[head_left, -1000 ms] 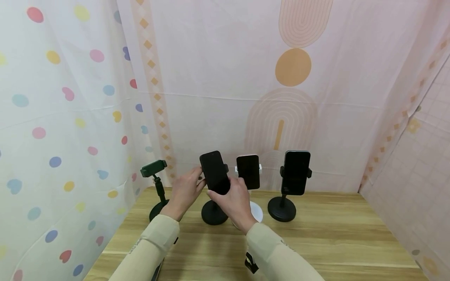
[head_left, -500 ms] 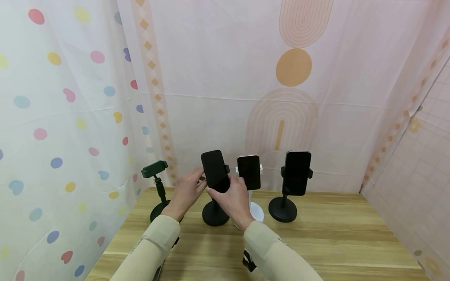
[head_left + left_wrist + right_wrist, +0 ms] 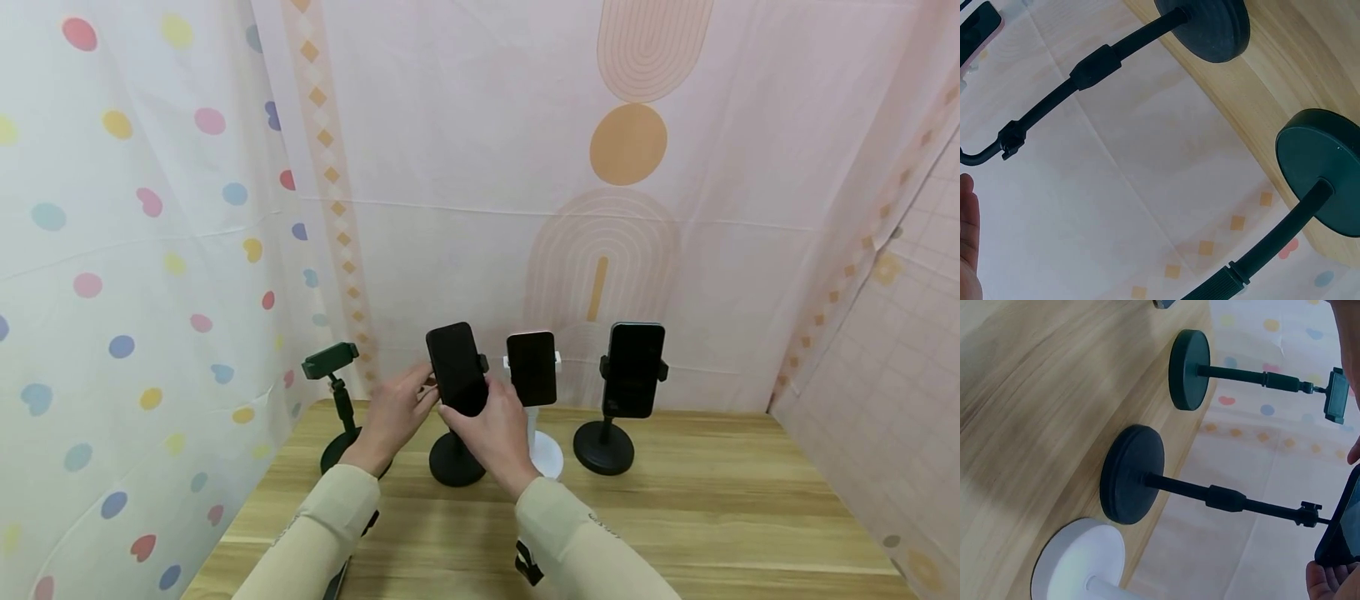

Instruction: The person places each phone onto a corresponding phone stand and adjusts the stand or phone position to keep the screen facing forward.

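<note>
In the head view a black phone (image 3: 456, 367) leans slightly left, in front of the clamp of a black phone stand (image 3: 456, 460). My right hand (image 3: 498, 429) grips its lower right corner, thumb across the front. At its left edge my left hand (image 3: 393, 417) holds the clamp's left arm, a dark bit of which shows between the fingers. The clamp's right arm (image 3: 483, 362) shows beside the phone. The left wrist view has the stand's pole (image 3: 1094, 67) and only part of the left fingers (image 3: 969, 225). Phone and right fingertips (image 3: 1317, 580) meet in the right wrist view.
A green phone stand (image 3: 341, 404) with its holder tilted stands at left. Right of the hands are a white stand (image 3: 547, 454) and another black stand (image 3: 603, 450), each holding a phone. Under the left sleeve a dark flat object (image 3: 337, 582) lies on the wooden table (image 3: 712, 500).
The phone and both hands shift only slightly, a little left and down over the last half second. The grip looks the same.
</note>
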`<state>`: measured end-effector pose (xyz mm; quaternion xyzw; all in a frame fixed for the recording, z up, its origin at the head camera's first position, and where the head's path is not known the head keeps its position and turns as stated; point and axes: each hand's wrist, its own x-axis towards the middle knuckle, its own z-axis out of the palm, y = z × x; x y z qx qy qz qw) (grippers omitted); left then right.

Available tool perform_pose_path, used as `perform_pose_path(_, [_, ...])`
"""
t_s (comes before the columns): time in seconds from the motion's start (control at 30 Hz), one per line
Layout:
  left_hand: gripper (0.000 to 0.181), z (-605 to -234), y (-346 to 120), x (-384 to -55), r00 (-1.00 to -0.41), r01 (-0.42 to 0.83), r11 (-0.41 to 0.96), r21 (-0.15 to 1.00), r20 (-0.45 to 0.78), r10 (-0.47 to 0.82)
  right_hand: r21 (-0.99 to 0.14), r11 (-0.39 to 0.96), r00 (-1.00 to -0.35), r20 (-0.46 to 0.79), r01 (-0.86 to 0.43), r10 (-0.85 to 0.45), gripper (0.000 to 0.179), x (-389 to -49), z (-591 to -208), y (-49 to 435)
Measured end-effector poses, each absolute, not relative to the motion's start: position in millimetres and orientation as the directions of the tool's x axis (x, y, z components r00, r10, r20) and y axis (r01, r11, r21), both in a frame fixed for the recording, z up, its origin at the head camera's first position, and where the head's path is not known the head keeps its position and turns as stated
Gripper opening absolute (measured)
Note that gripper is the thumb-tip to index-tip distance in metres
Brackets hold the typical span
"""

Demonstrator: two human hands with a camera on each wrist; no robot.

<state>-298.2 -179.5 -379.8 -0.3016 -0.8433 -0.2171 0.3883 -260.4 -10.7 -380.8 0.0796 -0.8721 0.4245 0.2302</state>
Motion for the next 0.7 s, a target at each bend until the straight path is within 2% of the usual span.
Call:
perform_pose_path(0.27, [0.023,-381.1,-182.0,-296.9,-0.466,0.707,0.703,0.081,0.801,0.376,-0.645,0.694,-0.871,0.489,-0.32,0.052,0.064,-262.2,-381.3,-7.7])
perform_pose_path(0.53, [0.041,-383.7,-189.2,-298.0,-0.406,0.765,0.641,0.066,0.822,0.4,-0.639,0.702,-0.869,0.492,-0.313,0.061,0.066,-262.1,-382.0,-8.4])
perform_pose_path(0.7, [0.039,-382.1,-190.8,-300.3,-0.394,0.759,0.649,0.051,0.83,0.396,-0.635,0.715,-0.87,0.487,-0.292,0.076,0.067,-262.1,-381.5,-11.6])
